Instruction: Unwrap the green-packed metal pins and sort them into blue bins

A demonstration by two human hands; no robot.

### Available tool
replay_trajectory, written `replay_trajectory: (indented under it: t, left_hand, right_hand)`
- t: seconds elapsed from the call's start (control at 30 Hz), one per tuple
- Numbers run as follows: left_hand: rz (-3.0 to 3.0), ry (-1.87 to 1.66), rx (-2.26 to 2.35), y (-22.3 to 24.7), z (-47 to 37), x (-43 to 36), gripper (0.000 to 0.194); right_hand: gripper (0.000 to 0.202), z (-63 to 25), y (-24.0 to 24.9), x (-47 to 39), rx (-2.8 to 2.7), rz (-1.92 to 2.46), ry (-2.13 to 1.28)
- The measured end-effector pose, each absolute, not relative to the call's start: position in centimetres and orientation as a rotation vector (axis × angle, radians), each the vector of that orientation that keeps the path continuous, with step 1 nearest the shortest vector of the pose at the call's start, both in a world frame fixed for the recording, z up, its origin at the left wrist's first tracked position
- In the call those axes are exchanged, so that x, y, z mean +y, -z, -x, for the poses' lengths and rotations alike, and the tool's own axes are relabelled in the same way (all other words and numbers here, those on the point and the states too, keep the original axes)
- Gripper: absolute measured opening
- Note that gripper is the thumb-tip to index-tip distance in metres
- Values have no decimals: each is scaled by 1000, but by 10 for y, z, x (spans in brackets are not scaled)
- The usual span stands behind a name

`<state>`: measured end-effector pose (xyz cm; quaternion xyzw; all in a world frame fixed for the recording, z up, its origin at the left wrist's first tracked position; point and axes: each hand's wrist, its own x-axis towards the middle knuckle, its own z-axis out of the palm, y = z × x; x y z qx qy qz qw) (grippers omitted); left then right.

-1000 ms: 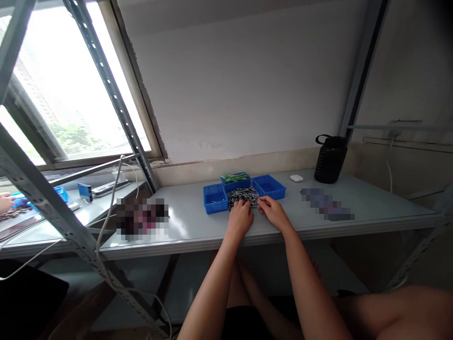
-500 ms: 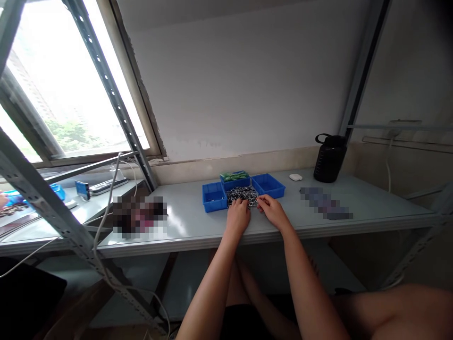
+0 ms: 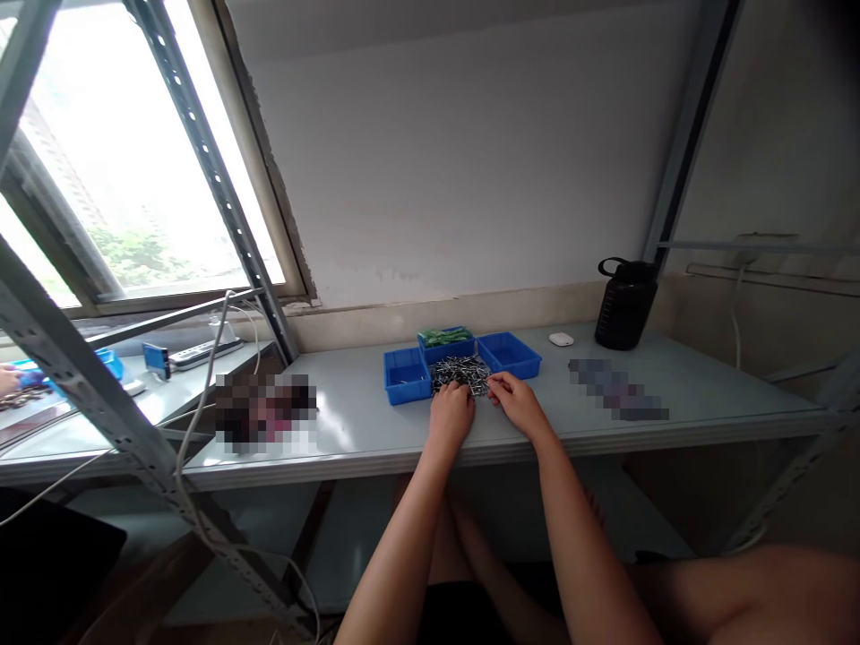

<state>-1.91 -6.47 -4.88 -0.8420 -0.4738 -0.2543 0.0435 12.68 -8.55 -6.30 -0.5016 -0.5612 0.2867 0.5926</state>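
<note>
A heap of small dark metal parts (image 3: 460, 371) lies on the grey table (image 3: 376, 430) among three blue bins. My left hand (image 3: 451, 413) rests at the heap's near edge with its fingers curled down onto the parts. My right hand (image 3: 517, 402) sits just to the right, fingertips pinched at the heap's right edge; what it pinches is too small to make out. The left blue bin (image 3: 407, 374) and the right blue bin (image 3: 509, 354) look nearly bare. The rear blue bin (image 3: 445, 339) holds green pieces.
A black jug (image 3: 626, 304) stands at the back right, with a small white object (image 3: 561, 339) beside it. Blurred patches lie left and right on the table. A slanted metal rack post (image 3: 221, 206) and cables stand left. Another person's hand (image 3: 8, 380) shows at the far left.
Both hands have stayed at the heap with only slight finger shifts. The view has drifted a little.
</note>
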Motion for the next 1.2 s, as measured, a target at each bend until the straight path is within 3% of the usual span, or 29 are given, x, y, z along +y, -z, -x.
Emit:
replay_trajectory:
  t: [0.47,0.77,1.2]
  left_hand:
    - [2614,846,-1496,52,19,-61,22]
    - [2536,1151,-1503,46,20,-67,34]
    - [2775,1509,-1250,45,23,-60,22]
  right_hand:
    - [29,-126,60,-88,-1317,1198,-665]
    - [28,-128,63,-85,-1329,1230,-579]
    - [20,-128,65,-82,-1441,1190,-634]
